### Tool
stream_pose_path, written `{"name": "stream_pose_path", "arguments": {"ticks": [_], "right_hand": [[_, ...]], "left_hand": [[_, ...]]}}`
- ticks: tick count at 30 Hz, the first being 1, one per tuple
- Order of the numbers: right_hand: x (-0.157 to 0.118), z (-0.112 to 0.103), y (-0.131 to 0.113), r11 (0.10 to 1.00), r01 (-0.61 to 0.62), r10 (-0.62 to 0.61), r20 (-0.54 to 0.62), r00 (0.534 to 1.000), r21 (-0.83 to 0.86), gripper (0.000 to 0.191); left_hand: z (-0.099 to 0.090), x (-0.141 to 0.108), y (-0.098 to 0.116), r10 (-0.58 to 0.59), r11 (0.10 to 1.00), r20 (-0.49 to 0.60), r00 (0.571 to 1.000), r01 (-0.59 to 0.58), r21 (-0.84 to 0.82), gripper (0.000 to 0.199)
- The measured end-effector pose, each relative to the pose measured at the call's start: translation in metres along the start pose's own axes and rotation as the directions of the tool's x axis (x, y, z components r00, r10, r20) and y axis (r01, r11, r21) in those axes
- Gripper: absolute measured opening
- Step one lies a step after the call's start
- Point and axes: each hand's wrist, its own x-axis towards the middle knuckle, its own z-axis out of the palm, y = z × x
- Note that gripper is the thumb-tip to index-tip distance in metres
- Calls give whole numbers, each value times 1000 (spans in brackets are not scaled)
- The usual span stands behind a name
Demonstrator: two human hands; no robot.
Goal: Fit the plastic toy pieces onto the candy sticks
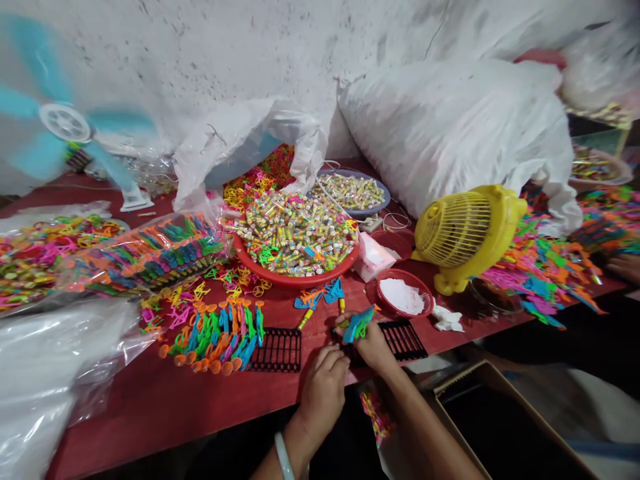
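My right hand (pixel 373 347) is closed on blue and green plastic toy pieces (pixel 359 325), held just above the table. Beside it, my left hand (pixel 324 381), on the arm with a pale bangle, has its fingers curled together; whatever they grip is hidden. Both hands are over the middle of a black plastic rack (pixel 276 360), whose ends show on either side. Colourful plastic toy pieces (pixel 217 337) stand in a row at its left end. Just beyond my hands lie blue toy pieces (pixel 334 291) and a small yellow candy tube (pixel 305 319).
A red basin (pixel 280 279) heaped with candy tubes stands behind my hands. A red basket (pixel 425 303) of white material and a yellow fan (pixel 465 230) are to the right. Bagged toys (pixel 150 250) lie left, near a spinning blue fan (pixel 65 122). Another person's hand (pixel 625 267) shows far right.
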Motion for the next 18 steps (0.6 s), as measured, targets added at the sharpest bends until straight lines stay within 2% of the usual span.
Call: {"name": "stream_pose_path", "arguments": {"ticks": [4, 11, 15, 18], "right_hand": [[1, -3, -2, 999, 40, -39, 37, 999, -26, 31], [8, -11, -9, 975, 144, -128, 99, 987, -171, 14], [3, -4, -7, 942, 134, -116, 75, 990, -307, 10], [-2, 4, -4, 914, 113, -103, 47, 994, -389, 16]], "left_hand": [[0, 0, 0, -1, 1000, 4, 1000, 1, 4, 33], [0, 1, -1, 3, 1000, 8, 1000, -3, 16, 39], [2, 0, 0, -17, 1000, 21, 1000, 17, 21, 36], [3, -2, 0, -42, 999, 37, 998, 42, 5, 35]]}}
